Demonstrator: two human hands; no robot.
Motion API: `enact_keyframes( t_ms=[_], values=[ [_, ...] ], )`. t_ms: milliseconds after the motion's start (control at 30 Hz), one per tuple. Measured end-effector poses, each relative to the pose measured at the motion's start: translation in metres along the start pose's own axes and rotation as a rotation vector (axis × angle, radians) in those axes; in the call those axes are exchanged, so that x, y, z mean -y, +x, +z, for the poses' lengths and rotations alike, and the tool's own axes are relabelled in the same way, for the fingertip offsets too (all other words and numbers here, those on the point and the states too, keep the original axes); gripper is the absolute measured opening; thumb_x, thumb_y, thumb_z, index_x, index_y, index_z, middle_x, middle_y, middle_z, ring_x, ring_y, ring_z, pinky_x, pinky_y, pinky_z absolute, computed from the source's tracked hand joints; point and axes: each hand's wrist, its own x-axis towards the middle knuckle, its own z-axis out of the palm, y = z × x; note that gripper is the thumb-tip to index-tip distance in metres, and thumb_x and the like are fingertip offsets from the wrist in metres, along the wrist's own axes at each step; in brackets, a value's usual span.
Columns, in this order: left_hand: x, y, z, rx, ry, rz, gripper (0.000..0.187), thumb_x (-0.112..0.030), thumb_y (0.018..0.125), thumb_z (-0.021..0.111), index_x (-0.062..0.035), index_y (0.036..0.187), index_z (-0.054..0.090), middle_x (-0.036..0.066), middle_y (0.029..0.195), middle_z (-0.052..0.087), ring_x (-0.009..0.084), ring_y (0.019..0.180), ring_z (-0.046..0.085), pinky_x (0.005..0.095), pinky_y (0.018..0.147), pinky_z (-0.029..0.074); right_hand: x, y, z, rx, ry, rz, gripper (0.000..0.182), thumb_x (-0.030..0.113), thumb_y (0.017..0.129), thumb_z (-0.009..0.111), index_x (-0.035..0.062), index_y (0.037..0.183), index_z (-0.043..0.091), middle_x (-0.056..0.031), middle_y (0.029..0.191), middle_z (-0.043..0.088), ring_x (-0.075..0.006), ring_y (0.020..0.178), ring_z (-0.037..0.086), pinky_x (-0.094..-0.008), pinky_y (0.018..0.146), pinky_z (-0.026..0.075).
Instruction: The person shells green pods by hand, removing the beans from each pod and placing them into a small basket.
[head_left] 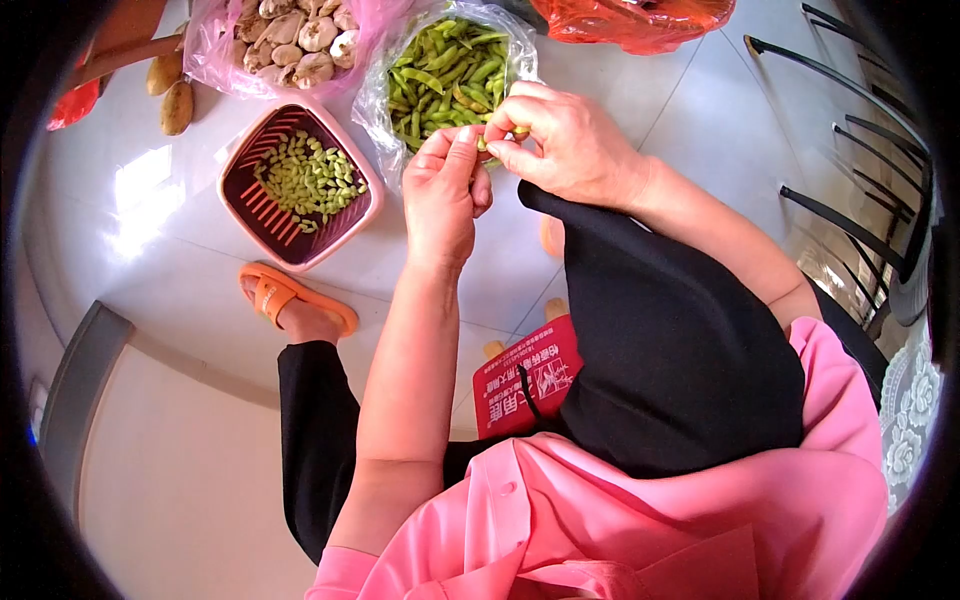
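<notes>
Above the bag of pods, my left hand (443, 195) and my right hand (575, 145) meet fingertip to fingertip. Both are closed in a pinch around a small green soybean pod (483, 144), mostly hidden by the fingers. Just beyond them, a clear plastic bag (372, 110) stands open on the floor, full of green soybean pods (455, 75). Left of my left hand is a pink-rimmed square basket (228, 185) with dark slotted walls. Shelled green beans (310, 175) lie spread over its bottom.
A pink bag (205, 60) of garlic bulbs (315, 35) stands behind the basket, with brown potatoes (177, 108) to its left. A red plastic bag (640, 25) lies at the back. Dark metal rods (840, 220) stick out at right. An orange slipper (285, 295) is below the basket.
</notes>
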Motion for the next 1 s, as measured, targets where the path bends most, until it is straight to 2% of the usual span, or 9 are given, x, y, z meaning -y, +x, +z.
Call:
enact_keyframes(
  t_ms=[467, 533, 567, 667, 700, 733, 767, 833, 1000],
  values=[
    [0.003, -0.004, 0.008, -0.026, -0.004, -0.045, 0.023, -0.025, 0.093, 0.049, -0.0046, 0.084, 0.054, -0.002, 0.059, 0.044, 0.0057, 0.044, 0.034, 0.0208, 0.041, 0.027, -0.002, 0.002, 0.003, -0.052, -0.103, -0.075, 0.010, 0.012, 0.074, 0.062, 0.0052, 0.074, 0.055, -0.0080, 0.072, 0.054, -0.0248, 0.060, 0.055, -0.0351, 0.055, 0.045],
    [0.001, -0.005, 0.009, -0.027, 0.014, -0.047, 0.023, -0.025, 0.093, 0.049, -0.0045, 0.084, 0.054, -0.002, 0.060, 0.045, 0.0056, 0.044, 0.034, 0.0208, 0.041, 0.027, 0.001, 0.002, 0.002, -0.034, -0.116, 0.032, 0.014, 0.017, 0.073, 0.061, 0.0046, 0.072, 0.055, -0.0113, 0.073, 0.055, -0.0312, 0.071, 0.057, -0.0401, 0.062, 0.046],
    [0.001, -0.006, 0.010, -0.005, 0.044, -0.036, 0.023, -0.025, 0.093, 0.050, -0.0043, 0.086, 0.054, -0.002, 0.059, 0.045, 0.0055, 0.044, 0.034, 0.0206, 0.041, 0.027, 0.000, 0.002, 0.003, -0.034, -0.116, 0.032, 0.014, 0.017, 0.073, 0.061, 0.0046, 0.072, 0.055, -0.0113, 0.073, 0.055, -0.0312, 0.071, 0.057, -0.0401, 0.062, 0.046],
    [0.001, -0.005, 0.008, 0.053, 0.079, -0.023, 0.024, -0.026, 0.093, 0.050, -0.0037, 0.088, 0.055, -0.002, 0.058, 0.045, 0.0052, 0.044, 0.034, 0.0203, 0.040, 0.026, -0.005, 0.000, 0.004, -0.079, -0.043, 0.092, 0.014, 0.017, 0.072, 0.061, 0.0037, 0.074, 0.057, -0.0114, 0.070, 0.058, -0.0276, 0.067, 0.059, -0.0368, 0.061, 0.047],
    [0.000, -0.004, 0.006, 0.088, 0.084, -0.021, 0.024, -0.027, 0.092, 0.051, -0.0035, 0.089, 0.055, -0.002, 0.057, 0.045, 0.0051, 0.043, 0.033, 0.0201, 0.040, 0.025, -0.006, -0.001, 0.002, 0.009, 0.126, 0.235, 0.015, 0.017, 0.073, 0.061, 0.0027, 0.075, 0.058, -0.0101, 0.068, 0.060, -0.0226, 0.064, 0.059, -0.0335, 0.059, 0.047],
    [-0.001, -0.003, 0.003, 0.118, 0.080, -0.032, 0.023, -0.025, 0.093, 0.050, -0.0032, 0.090, 0.054, 0.002, 0.060, 0.053, 0.0049, 0.043, 0.035, 0.0193, 0.039, 0.026, -0.007, -0.001, 0.000, 0.098, 0.296, 0.377, 0.016, 0.017, 0.073, 0.060, 0.0018, 0.076, 0.059, -0.0087, 0.066, 0.062, -0.0176, 0.061, 0.059, -0.0301, 0.058, 0.047],
    [-0.002, -0.003, 0.003, 0.118, 0.080, -0.032, 0.023, -0.025, 0.093, 0.050, -0.0032, 0.090, 0.054, 0.002, 0.060, 0.053, 0.0049, 0.043, 0.035, 0.0193, 0.039, 0.026, -0.007, -0.001, -0.003, 0.097, 0.295, 0.377, 0.016, 0.017, 0.073, 0.060, 0.0018, 0.076, 0.059, -0.0087, 0.066, 0.062, -0.0176, 0.061, 0.059, -0.0301, 0.058, 0.047],
    [-0.006, -0.005, 0.004, 0.182, 0.221, 0.018, 0.022, -0.024, 0.093, 0.049, -0.0029, 0.091, 0.054, 0.008, 0.070, 0.062, 0.0049, 0.043, 0.037, 0.0187, 0.039, 0.028, -0.006, 0.000, -0.009, 0.248, 0.639, 0.577, 0.012, 0.011, 0.079, 0.057, -0.0006, 0.078, 0.057, -0.0007, 0.066, 0.056, -0.0059, 0.061, 0.049, -0.0234, 0.055, 0.042],
    [-0.009, -0.003, -0.002, 0.249, 0.237, 0.034, 0.016, -0.016, 0.091, 0.048, -0.0012, 0.094, 0.054, 0.010, 0.079, 0.065, 0.0042, 0.044, 0.040, 0.0169, 0.040, 0.031, -0.007, 0.003, -0.016, 0.292, 0.595, 0.598, 0.010, 0.010, 0.079, 0.055, 0.0002, 0.079, 0.057, 0.0002, 0.069, 0.056, -0.0055, 0.062, 0.050, -0.0222, 0.056, 0.042]
  ],
)
